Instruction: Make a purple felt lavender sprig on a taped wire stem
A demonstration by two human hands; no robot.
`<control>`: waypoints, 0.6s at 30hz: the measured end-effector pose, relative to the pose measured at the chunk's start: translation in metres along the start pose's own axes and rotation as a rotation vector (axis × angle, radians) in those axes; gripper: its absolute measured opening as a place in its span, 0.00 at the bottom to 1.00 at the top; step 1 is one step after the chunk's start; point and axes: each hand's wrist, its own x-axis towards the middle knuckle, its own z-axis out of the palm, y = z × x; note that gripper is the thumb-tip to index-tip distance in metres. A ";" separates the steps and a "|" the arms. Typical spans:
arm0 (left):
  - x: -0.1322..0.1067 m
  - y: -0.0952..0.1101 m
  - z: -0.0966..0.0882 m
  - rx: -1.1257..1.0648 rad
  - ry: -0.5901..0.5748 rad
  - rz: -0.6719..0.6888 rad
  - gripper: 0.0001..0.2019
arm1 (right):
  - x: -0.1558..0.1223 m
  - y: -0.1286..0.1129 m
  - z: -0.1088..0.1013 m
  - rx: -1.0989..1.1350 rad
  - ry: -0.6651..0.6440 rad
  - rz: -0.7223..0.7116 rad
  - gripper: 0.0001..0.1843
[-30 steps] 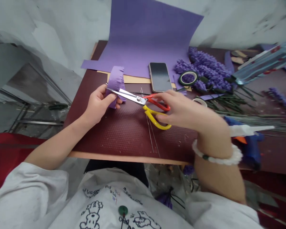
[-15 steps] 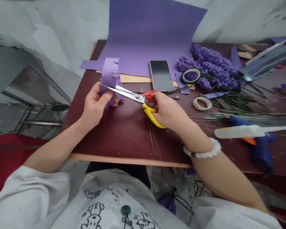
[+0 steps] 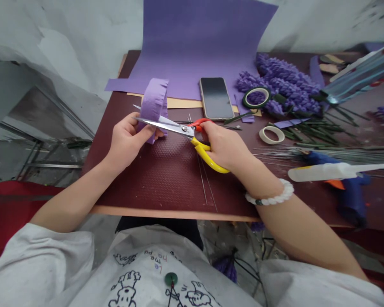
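My left hand (image 3: 129,138) pinches a curled purple paper strip (image 3: 152,100) whose edge is cut into a fringe. In my right hand (image 3: 225,145) are scissors (image 3: 176,126) with one red and one yellow handle. Their blades are parted and point left, lying across the strip just above my left thumb, one blade passing behind the paper. Part of my left fingers is hidden behind the strip. Beneath both hands is the dark red tabletop (image 3: 166,179), with thin wires (image 3: 205,181) lying on it.
A large purple sheet (image 3: 205,38) leans against the wall. A phone (image 3: 216,98) lies before it. To the right are purple flower stems (image 3: 284,85), a green tape roll (image 3: 256,98), a pale tape roll (image 3: 271,135), a white bottle (image 3: 323,172) and a blue glue gun (image 3: 353,196).
The scissor blades have spread wider apart. The paper strip has shifted a little to the right and turned slightly, still in my left fingers.
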 end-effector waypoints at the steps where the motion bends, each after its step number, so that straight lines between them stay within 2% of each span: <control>1: 0.000 0.000 0.001 0.003 0.001 -0.008 0.07 | 0.000 0.000 0.000 -0.009 -0.002 0.001 0.23; 11: -0.001 -0.001 0.004 0.024 0.039 -0.032 0.06 | 0.001 -0.001 0.003 -0.078 -0.003 0.014 0.21; 18: -0.001 0.000 0.001 0.036 0.027 -0.019 0.03 | 0.004 -0.006 0.001 -0.192 -0.081 0.081 0.23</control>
